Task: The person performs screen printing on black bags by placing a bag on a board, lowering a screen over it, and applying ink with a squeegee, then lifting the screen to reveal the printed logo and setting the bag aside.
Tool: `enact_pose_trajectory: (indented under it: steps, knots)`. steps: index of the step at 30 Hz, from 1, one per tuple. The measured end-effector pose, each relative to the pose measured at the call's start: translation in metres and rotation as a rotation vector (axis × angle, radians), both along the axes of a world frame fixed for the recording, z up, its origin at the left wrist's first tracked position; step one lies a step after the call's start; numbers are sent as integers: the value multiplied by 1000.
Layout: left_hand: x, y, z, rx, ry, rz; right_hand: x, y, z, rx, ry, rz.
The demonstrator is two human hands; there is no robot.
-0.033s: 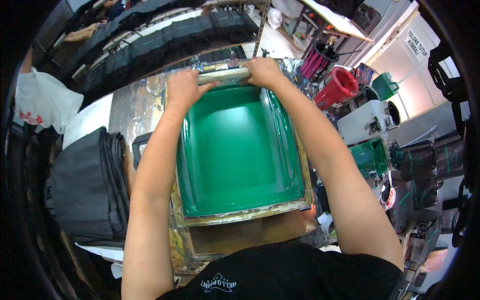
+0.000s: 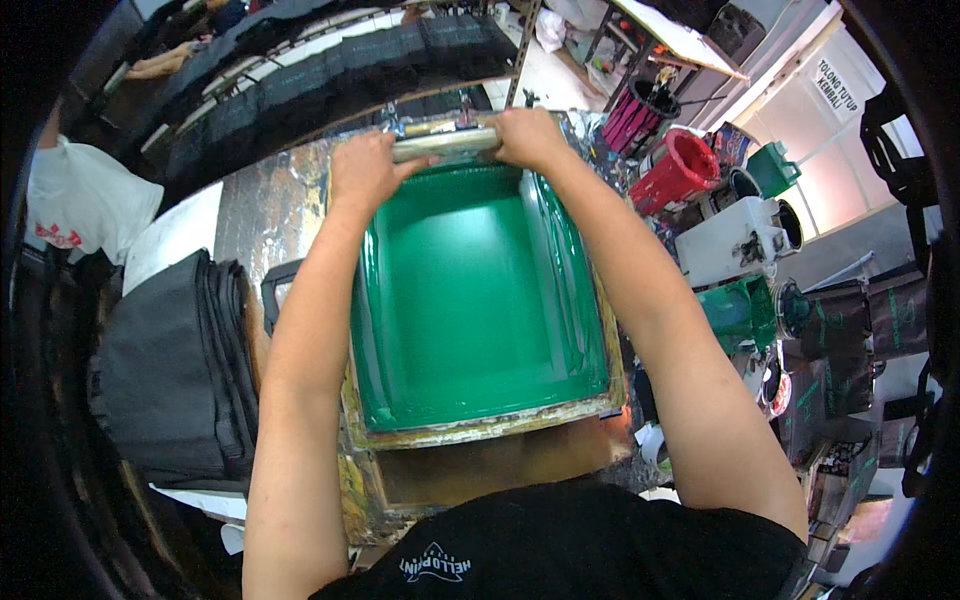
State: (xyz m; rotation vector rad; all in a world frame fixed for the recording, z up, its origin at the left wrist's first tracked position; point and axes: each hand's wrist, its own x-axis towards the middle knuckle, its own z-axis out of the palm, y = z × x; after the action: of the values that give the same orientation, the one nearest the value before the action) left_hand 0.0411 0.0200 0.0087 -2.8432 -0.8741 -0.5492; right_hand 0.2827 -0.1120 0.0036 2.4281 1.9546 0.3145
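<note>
Paint-stained table (image 2: 250, 200), green-inked screen (image 2: 480, 290).

A long worktable (image 2: 250, 215), its bare top smeared and stained with old paint, runs away toward the far end of the room. Along its far edge lie rows of dark fabric pieces (image 2: 330, 75) laid flat side by side. At the table's left edge sits a stack of folded black cloth (image 2: 170, 370), with a white sheet (image 2: 165, 245) beyond it. Off the right edge stand a red bucket (image 2: 680, 170), a green container (image 2: 740, 310), a white box (image 2: 730, 245) and what seem to be paint tins, too small to tell surely. A pale wall (image 2: 850, 170) at the upper right glows with bright light, and the floor (image 2: 545, 60) there is light-coloured.
</note>
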Motion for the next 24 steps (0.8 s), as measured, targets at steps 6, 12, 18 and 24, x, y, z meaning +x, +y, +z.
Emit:
enact_pose_trajectory:
  steps: [6,12,18,24]
  knots:
    - [-9,2,-14,112,-93,-51,-8,-8,-3,16,-17,13]
    - [-37,-37,-17,119,-62,-31,-43,-47,-1,-5,121,-27]
    - [-78,-94,-15,120,-80,-43,-78,-103,-4,-5,124,1]
    - [-126,-162,-10,94,-130,-83,-127,-175,-5,44,97,75]
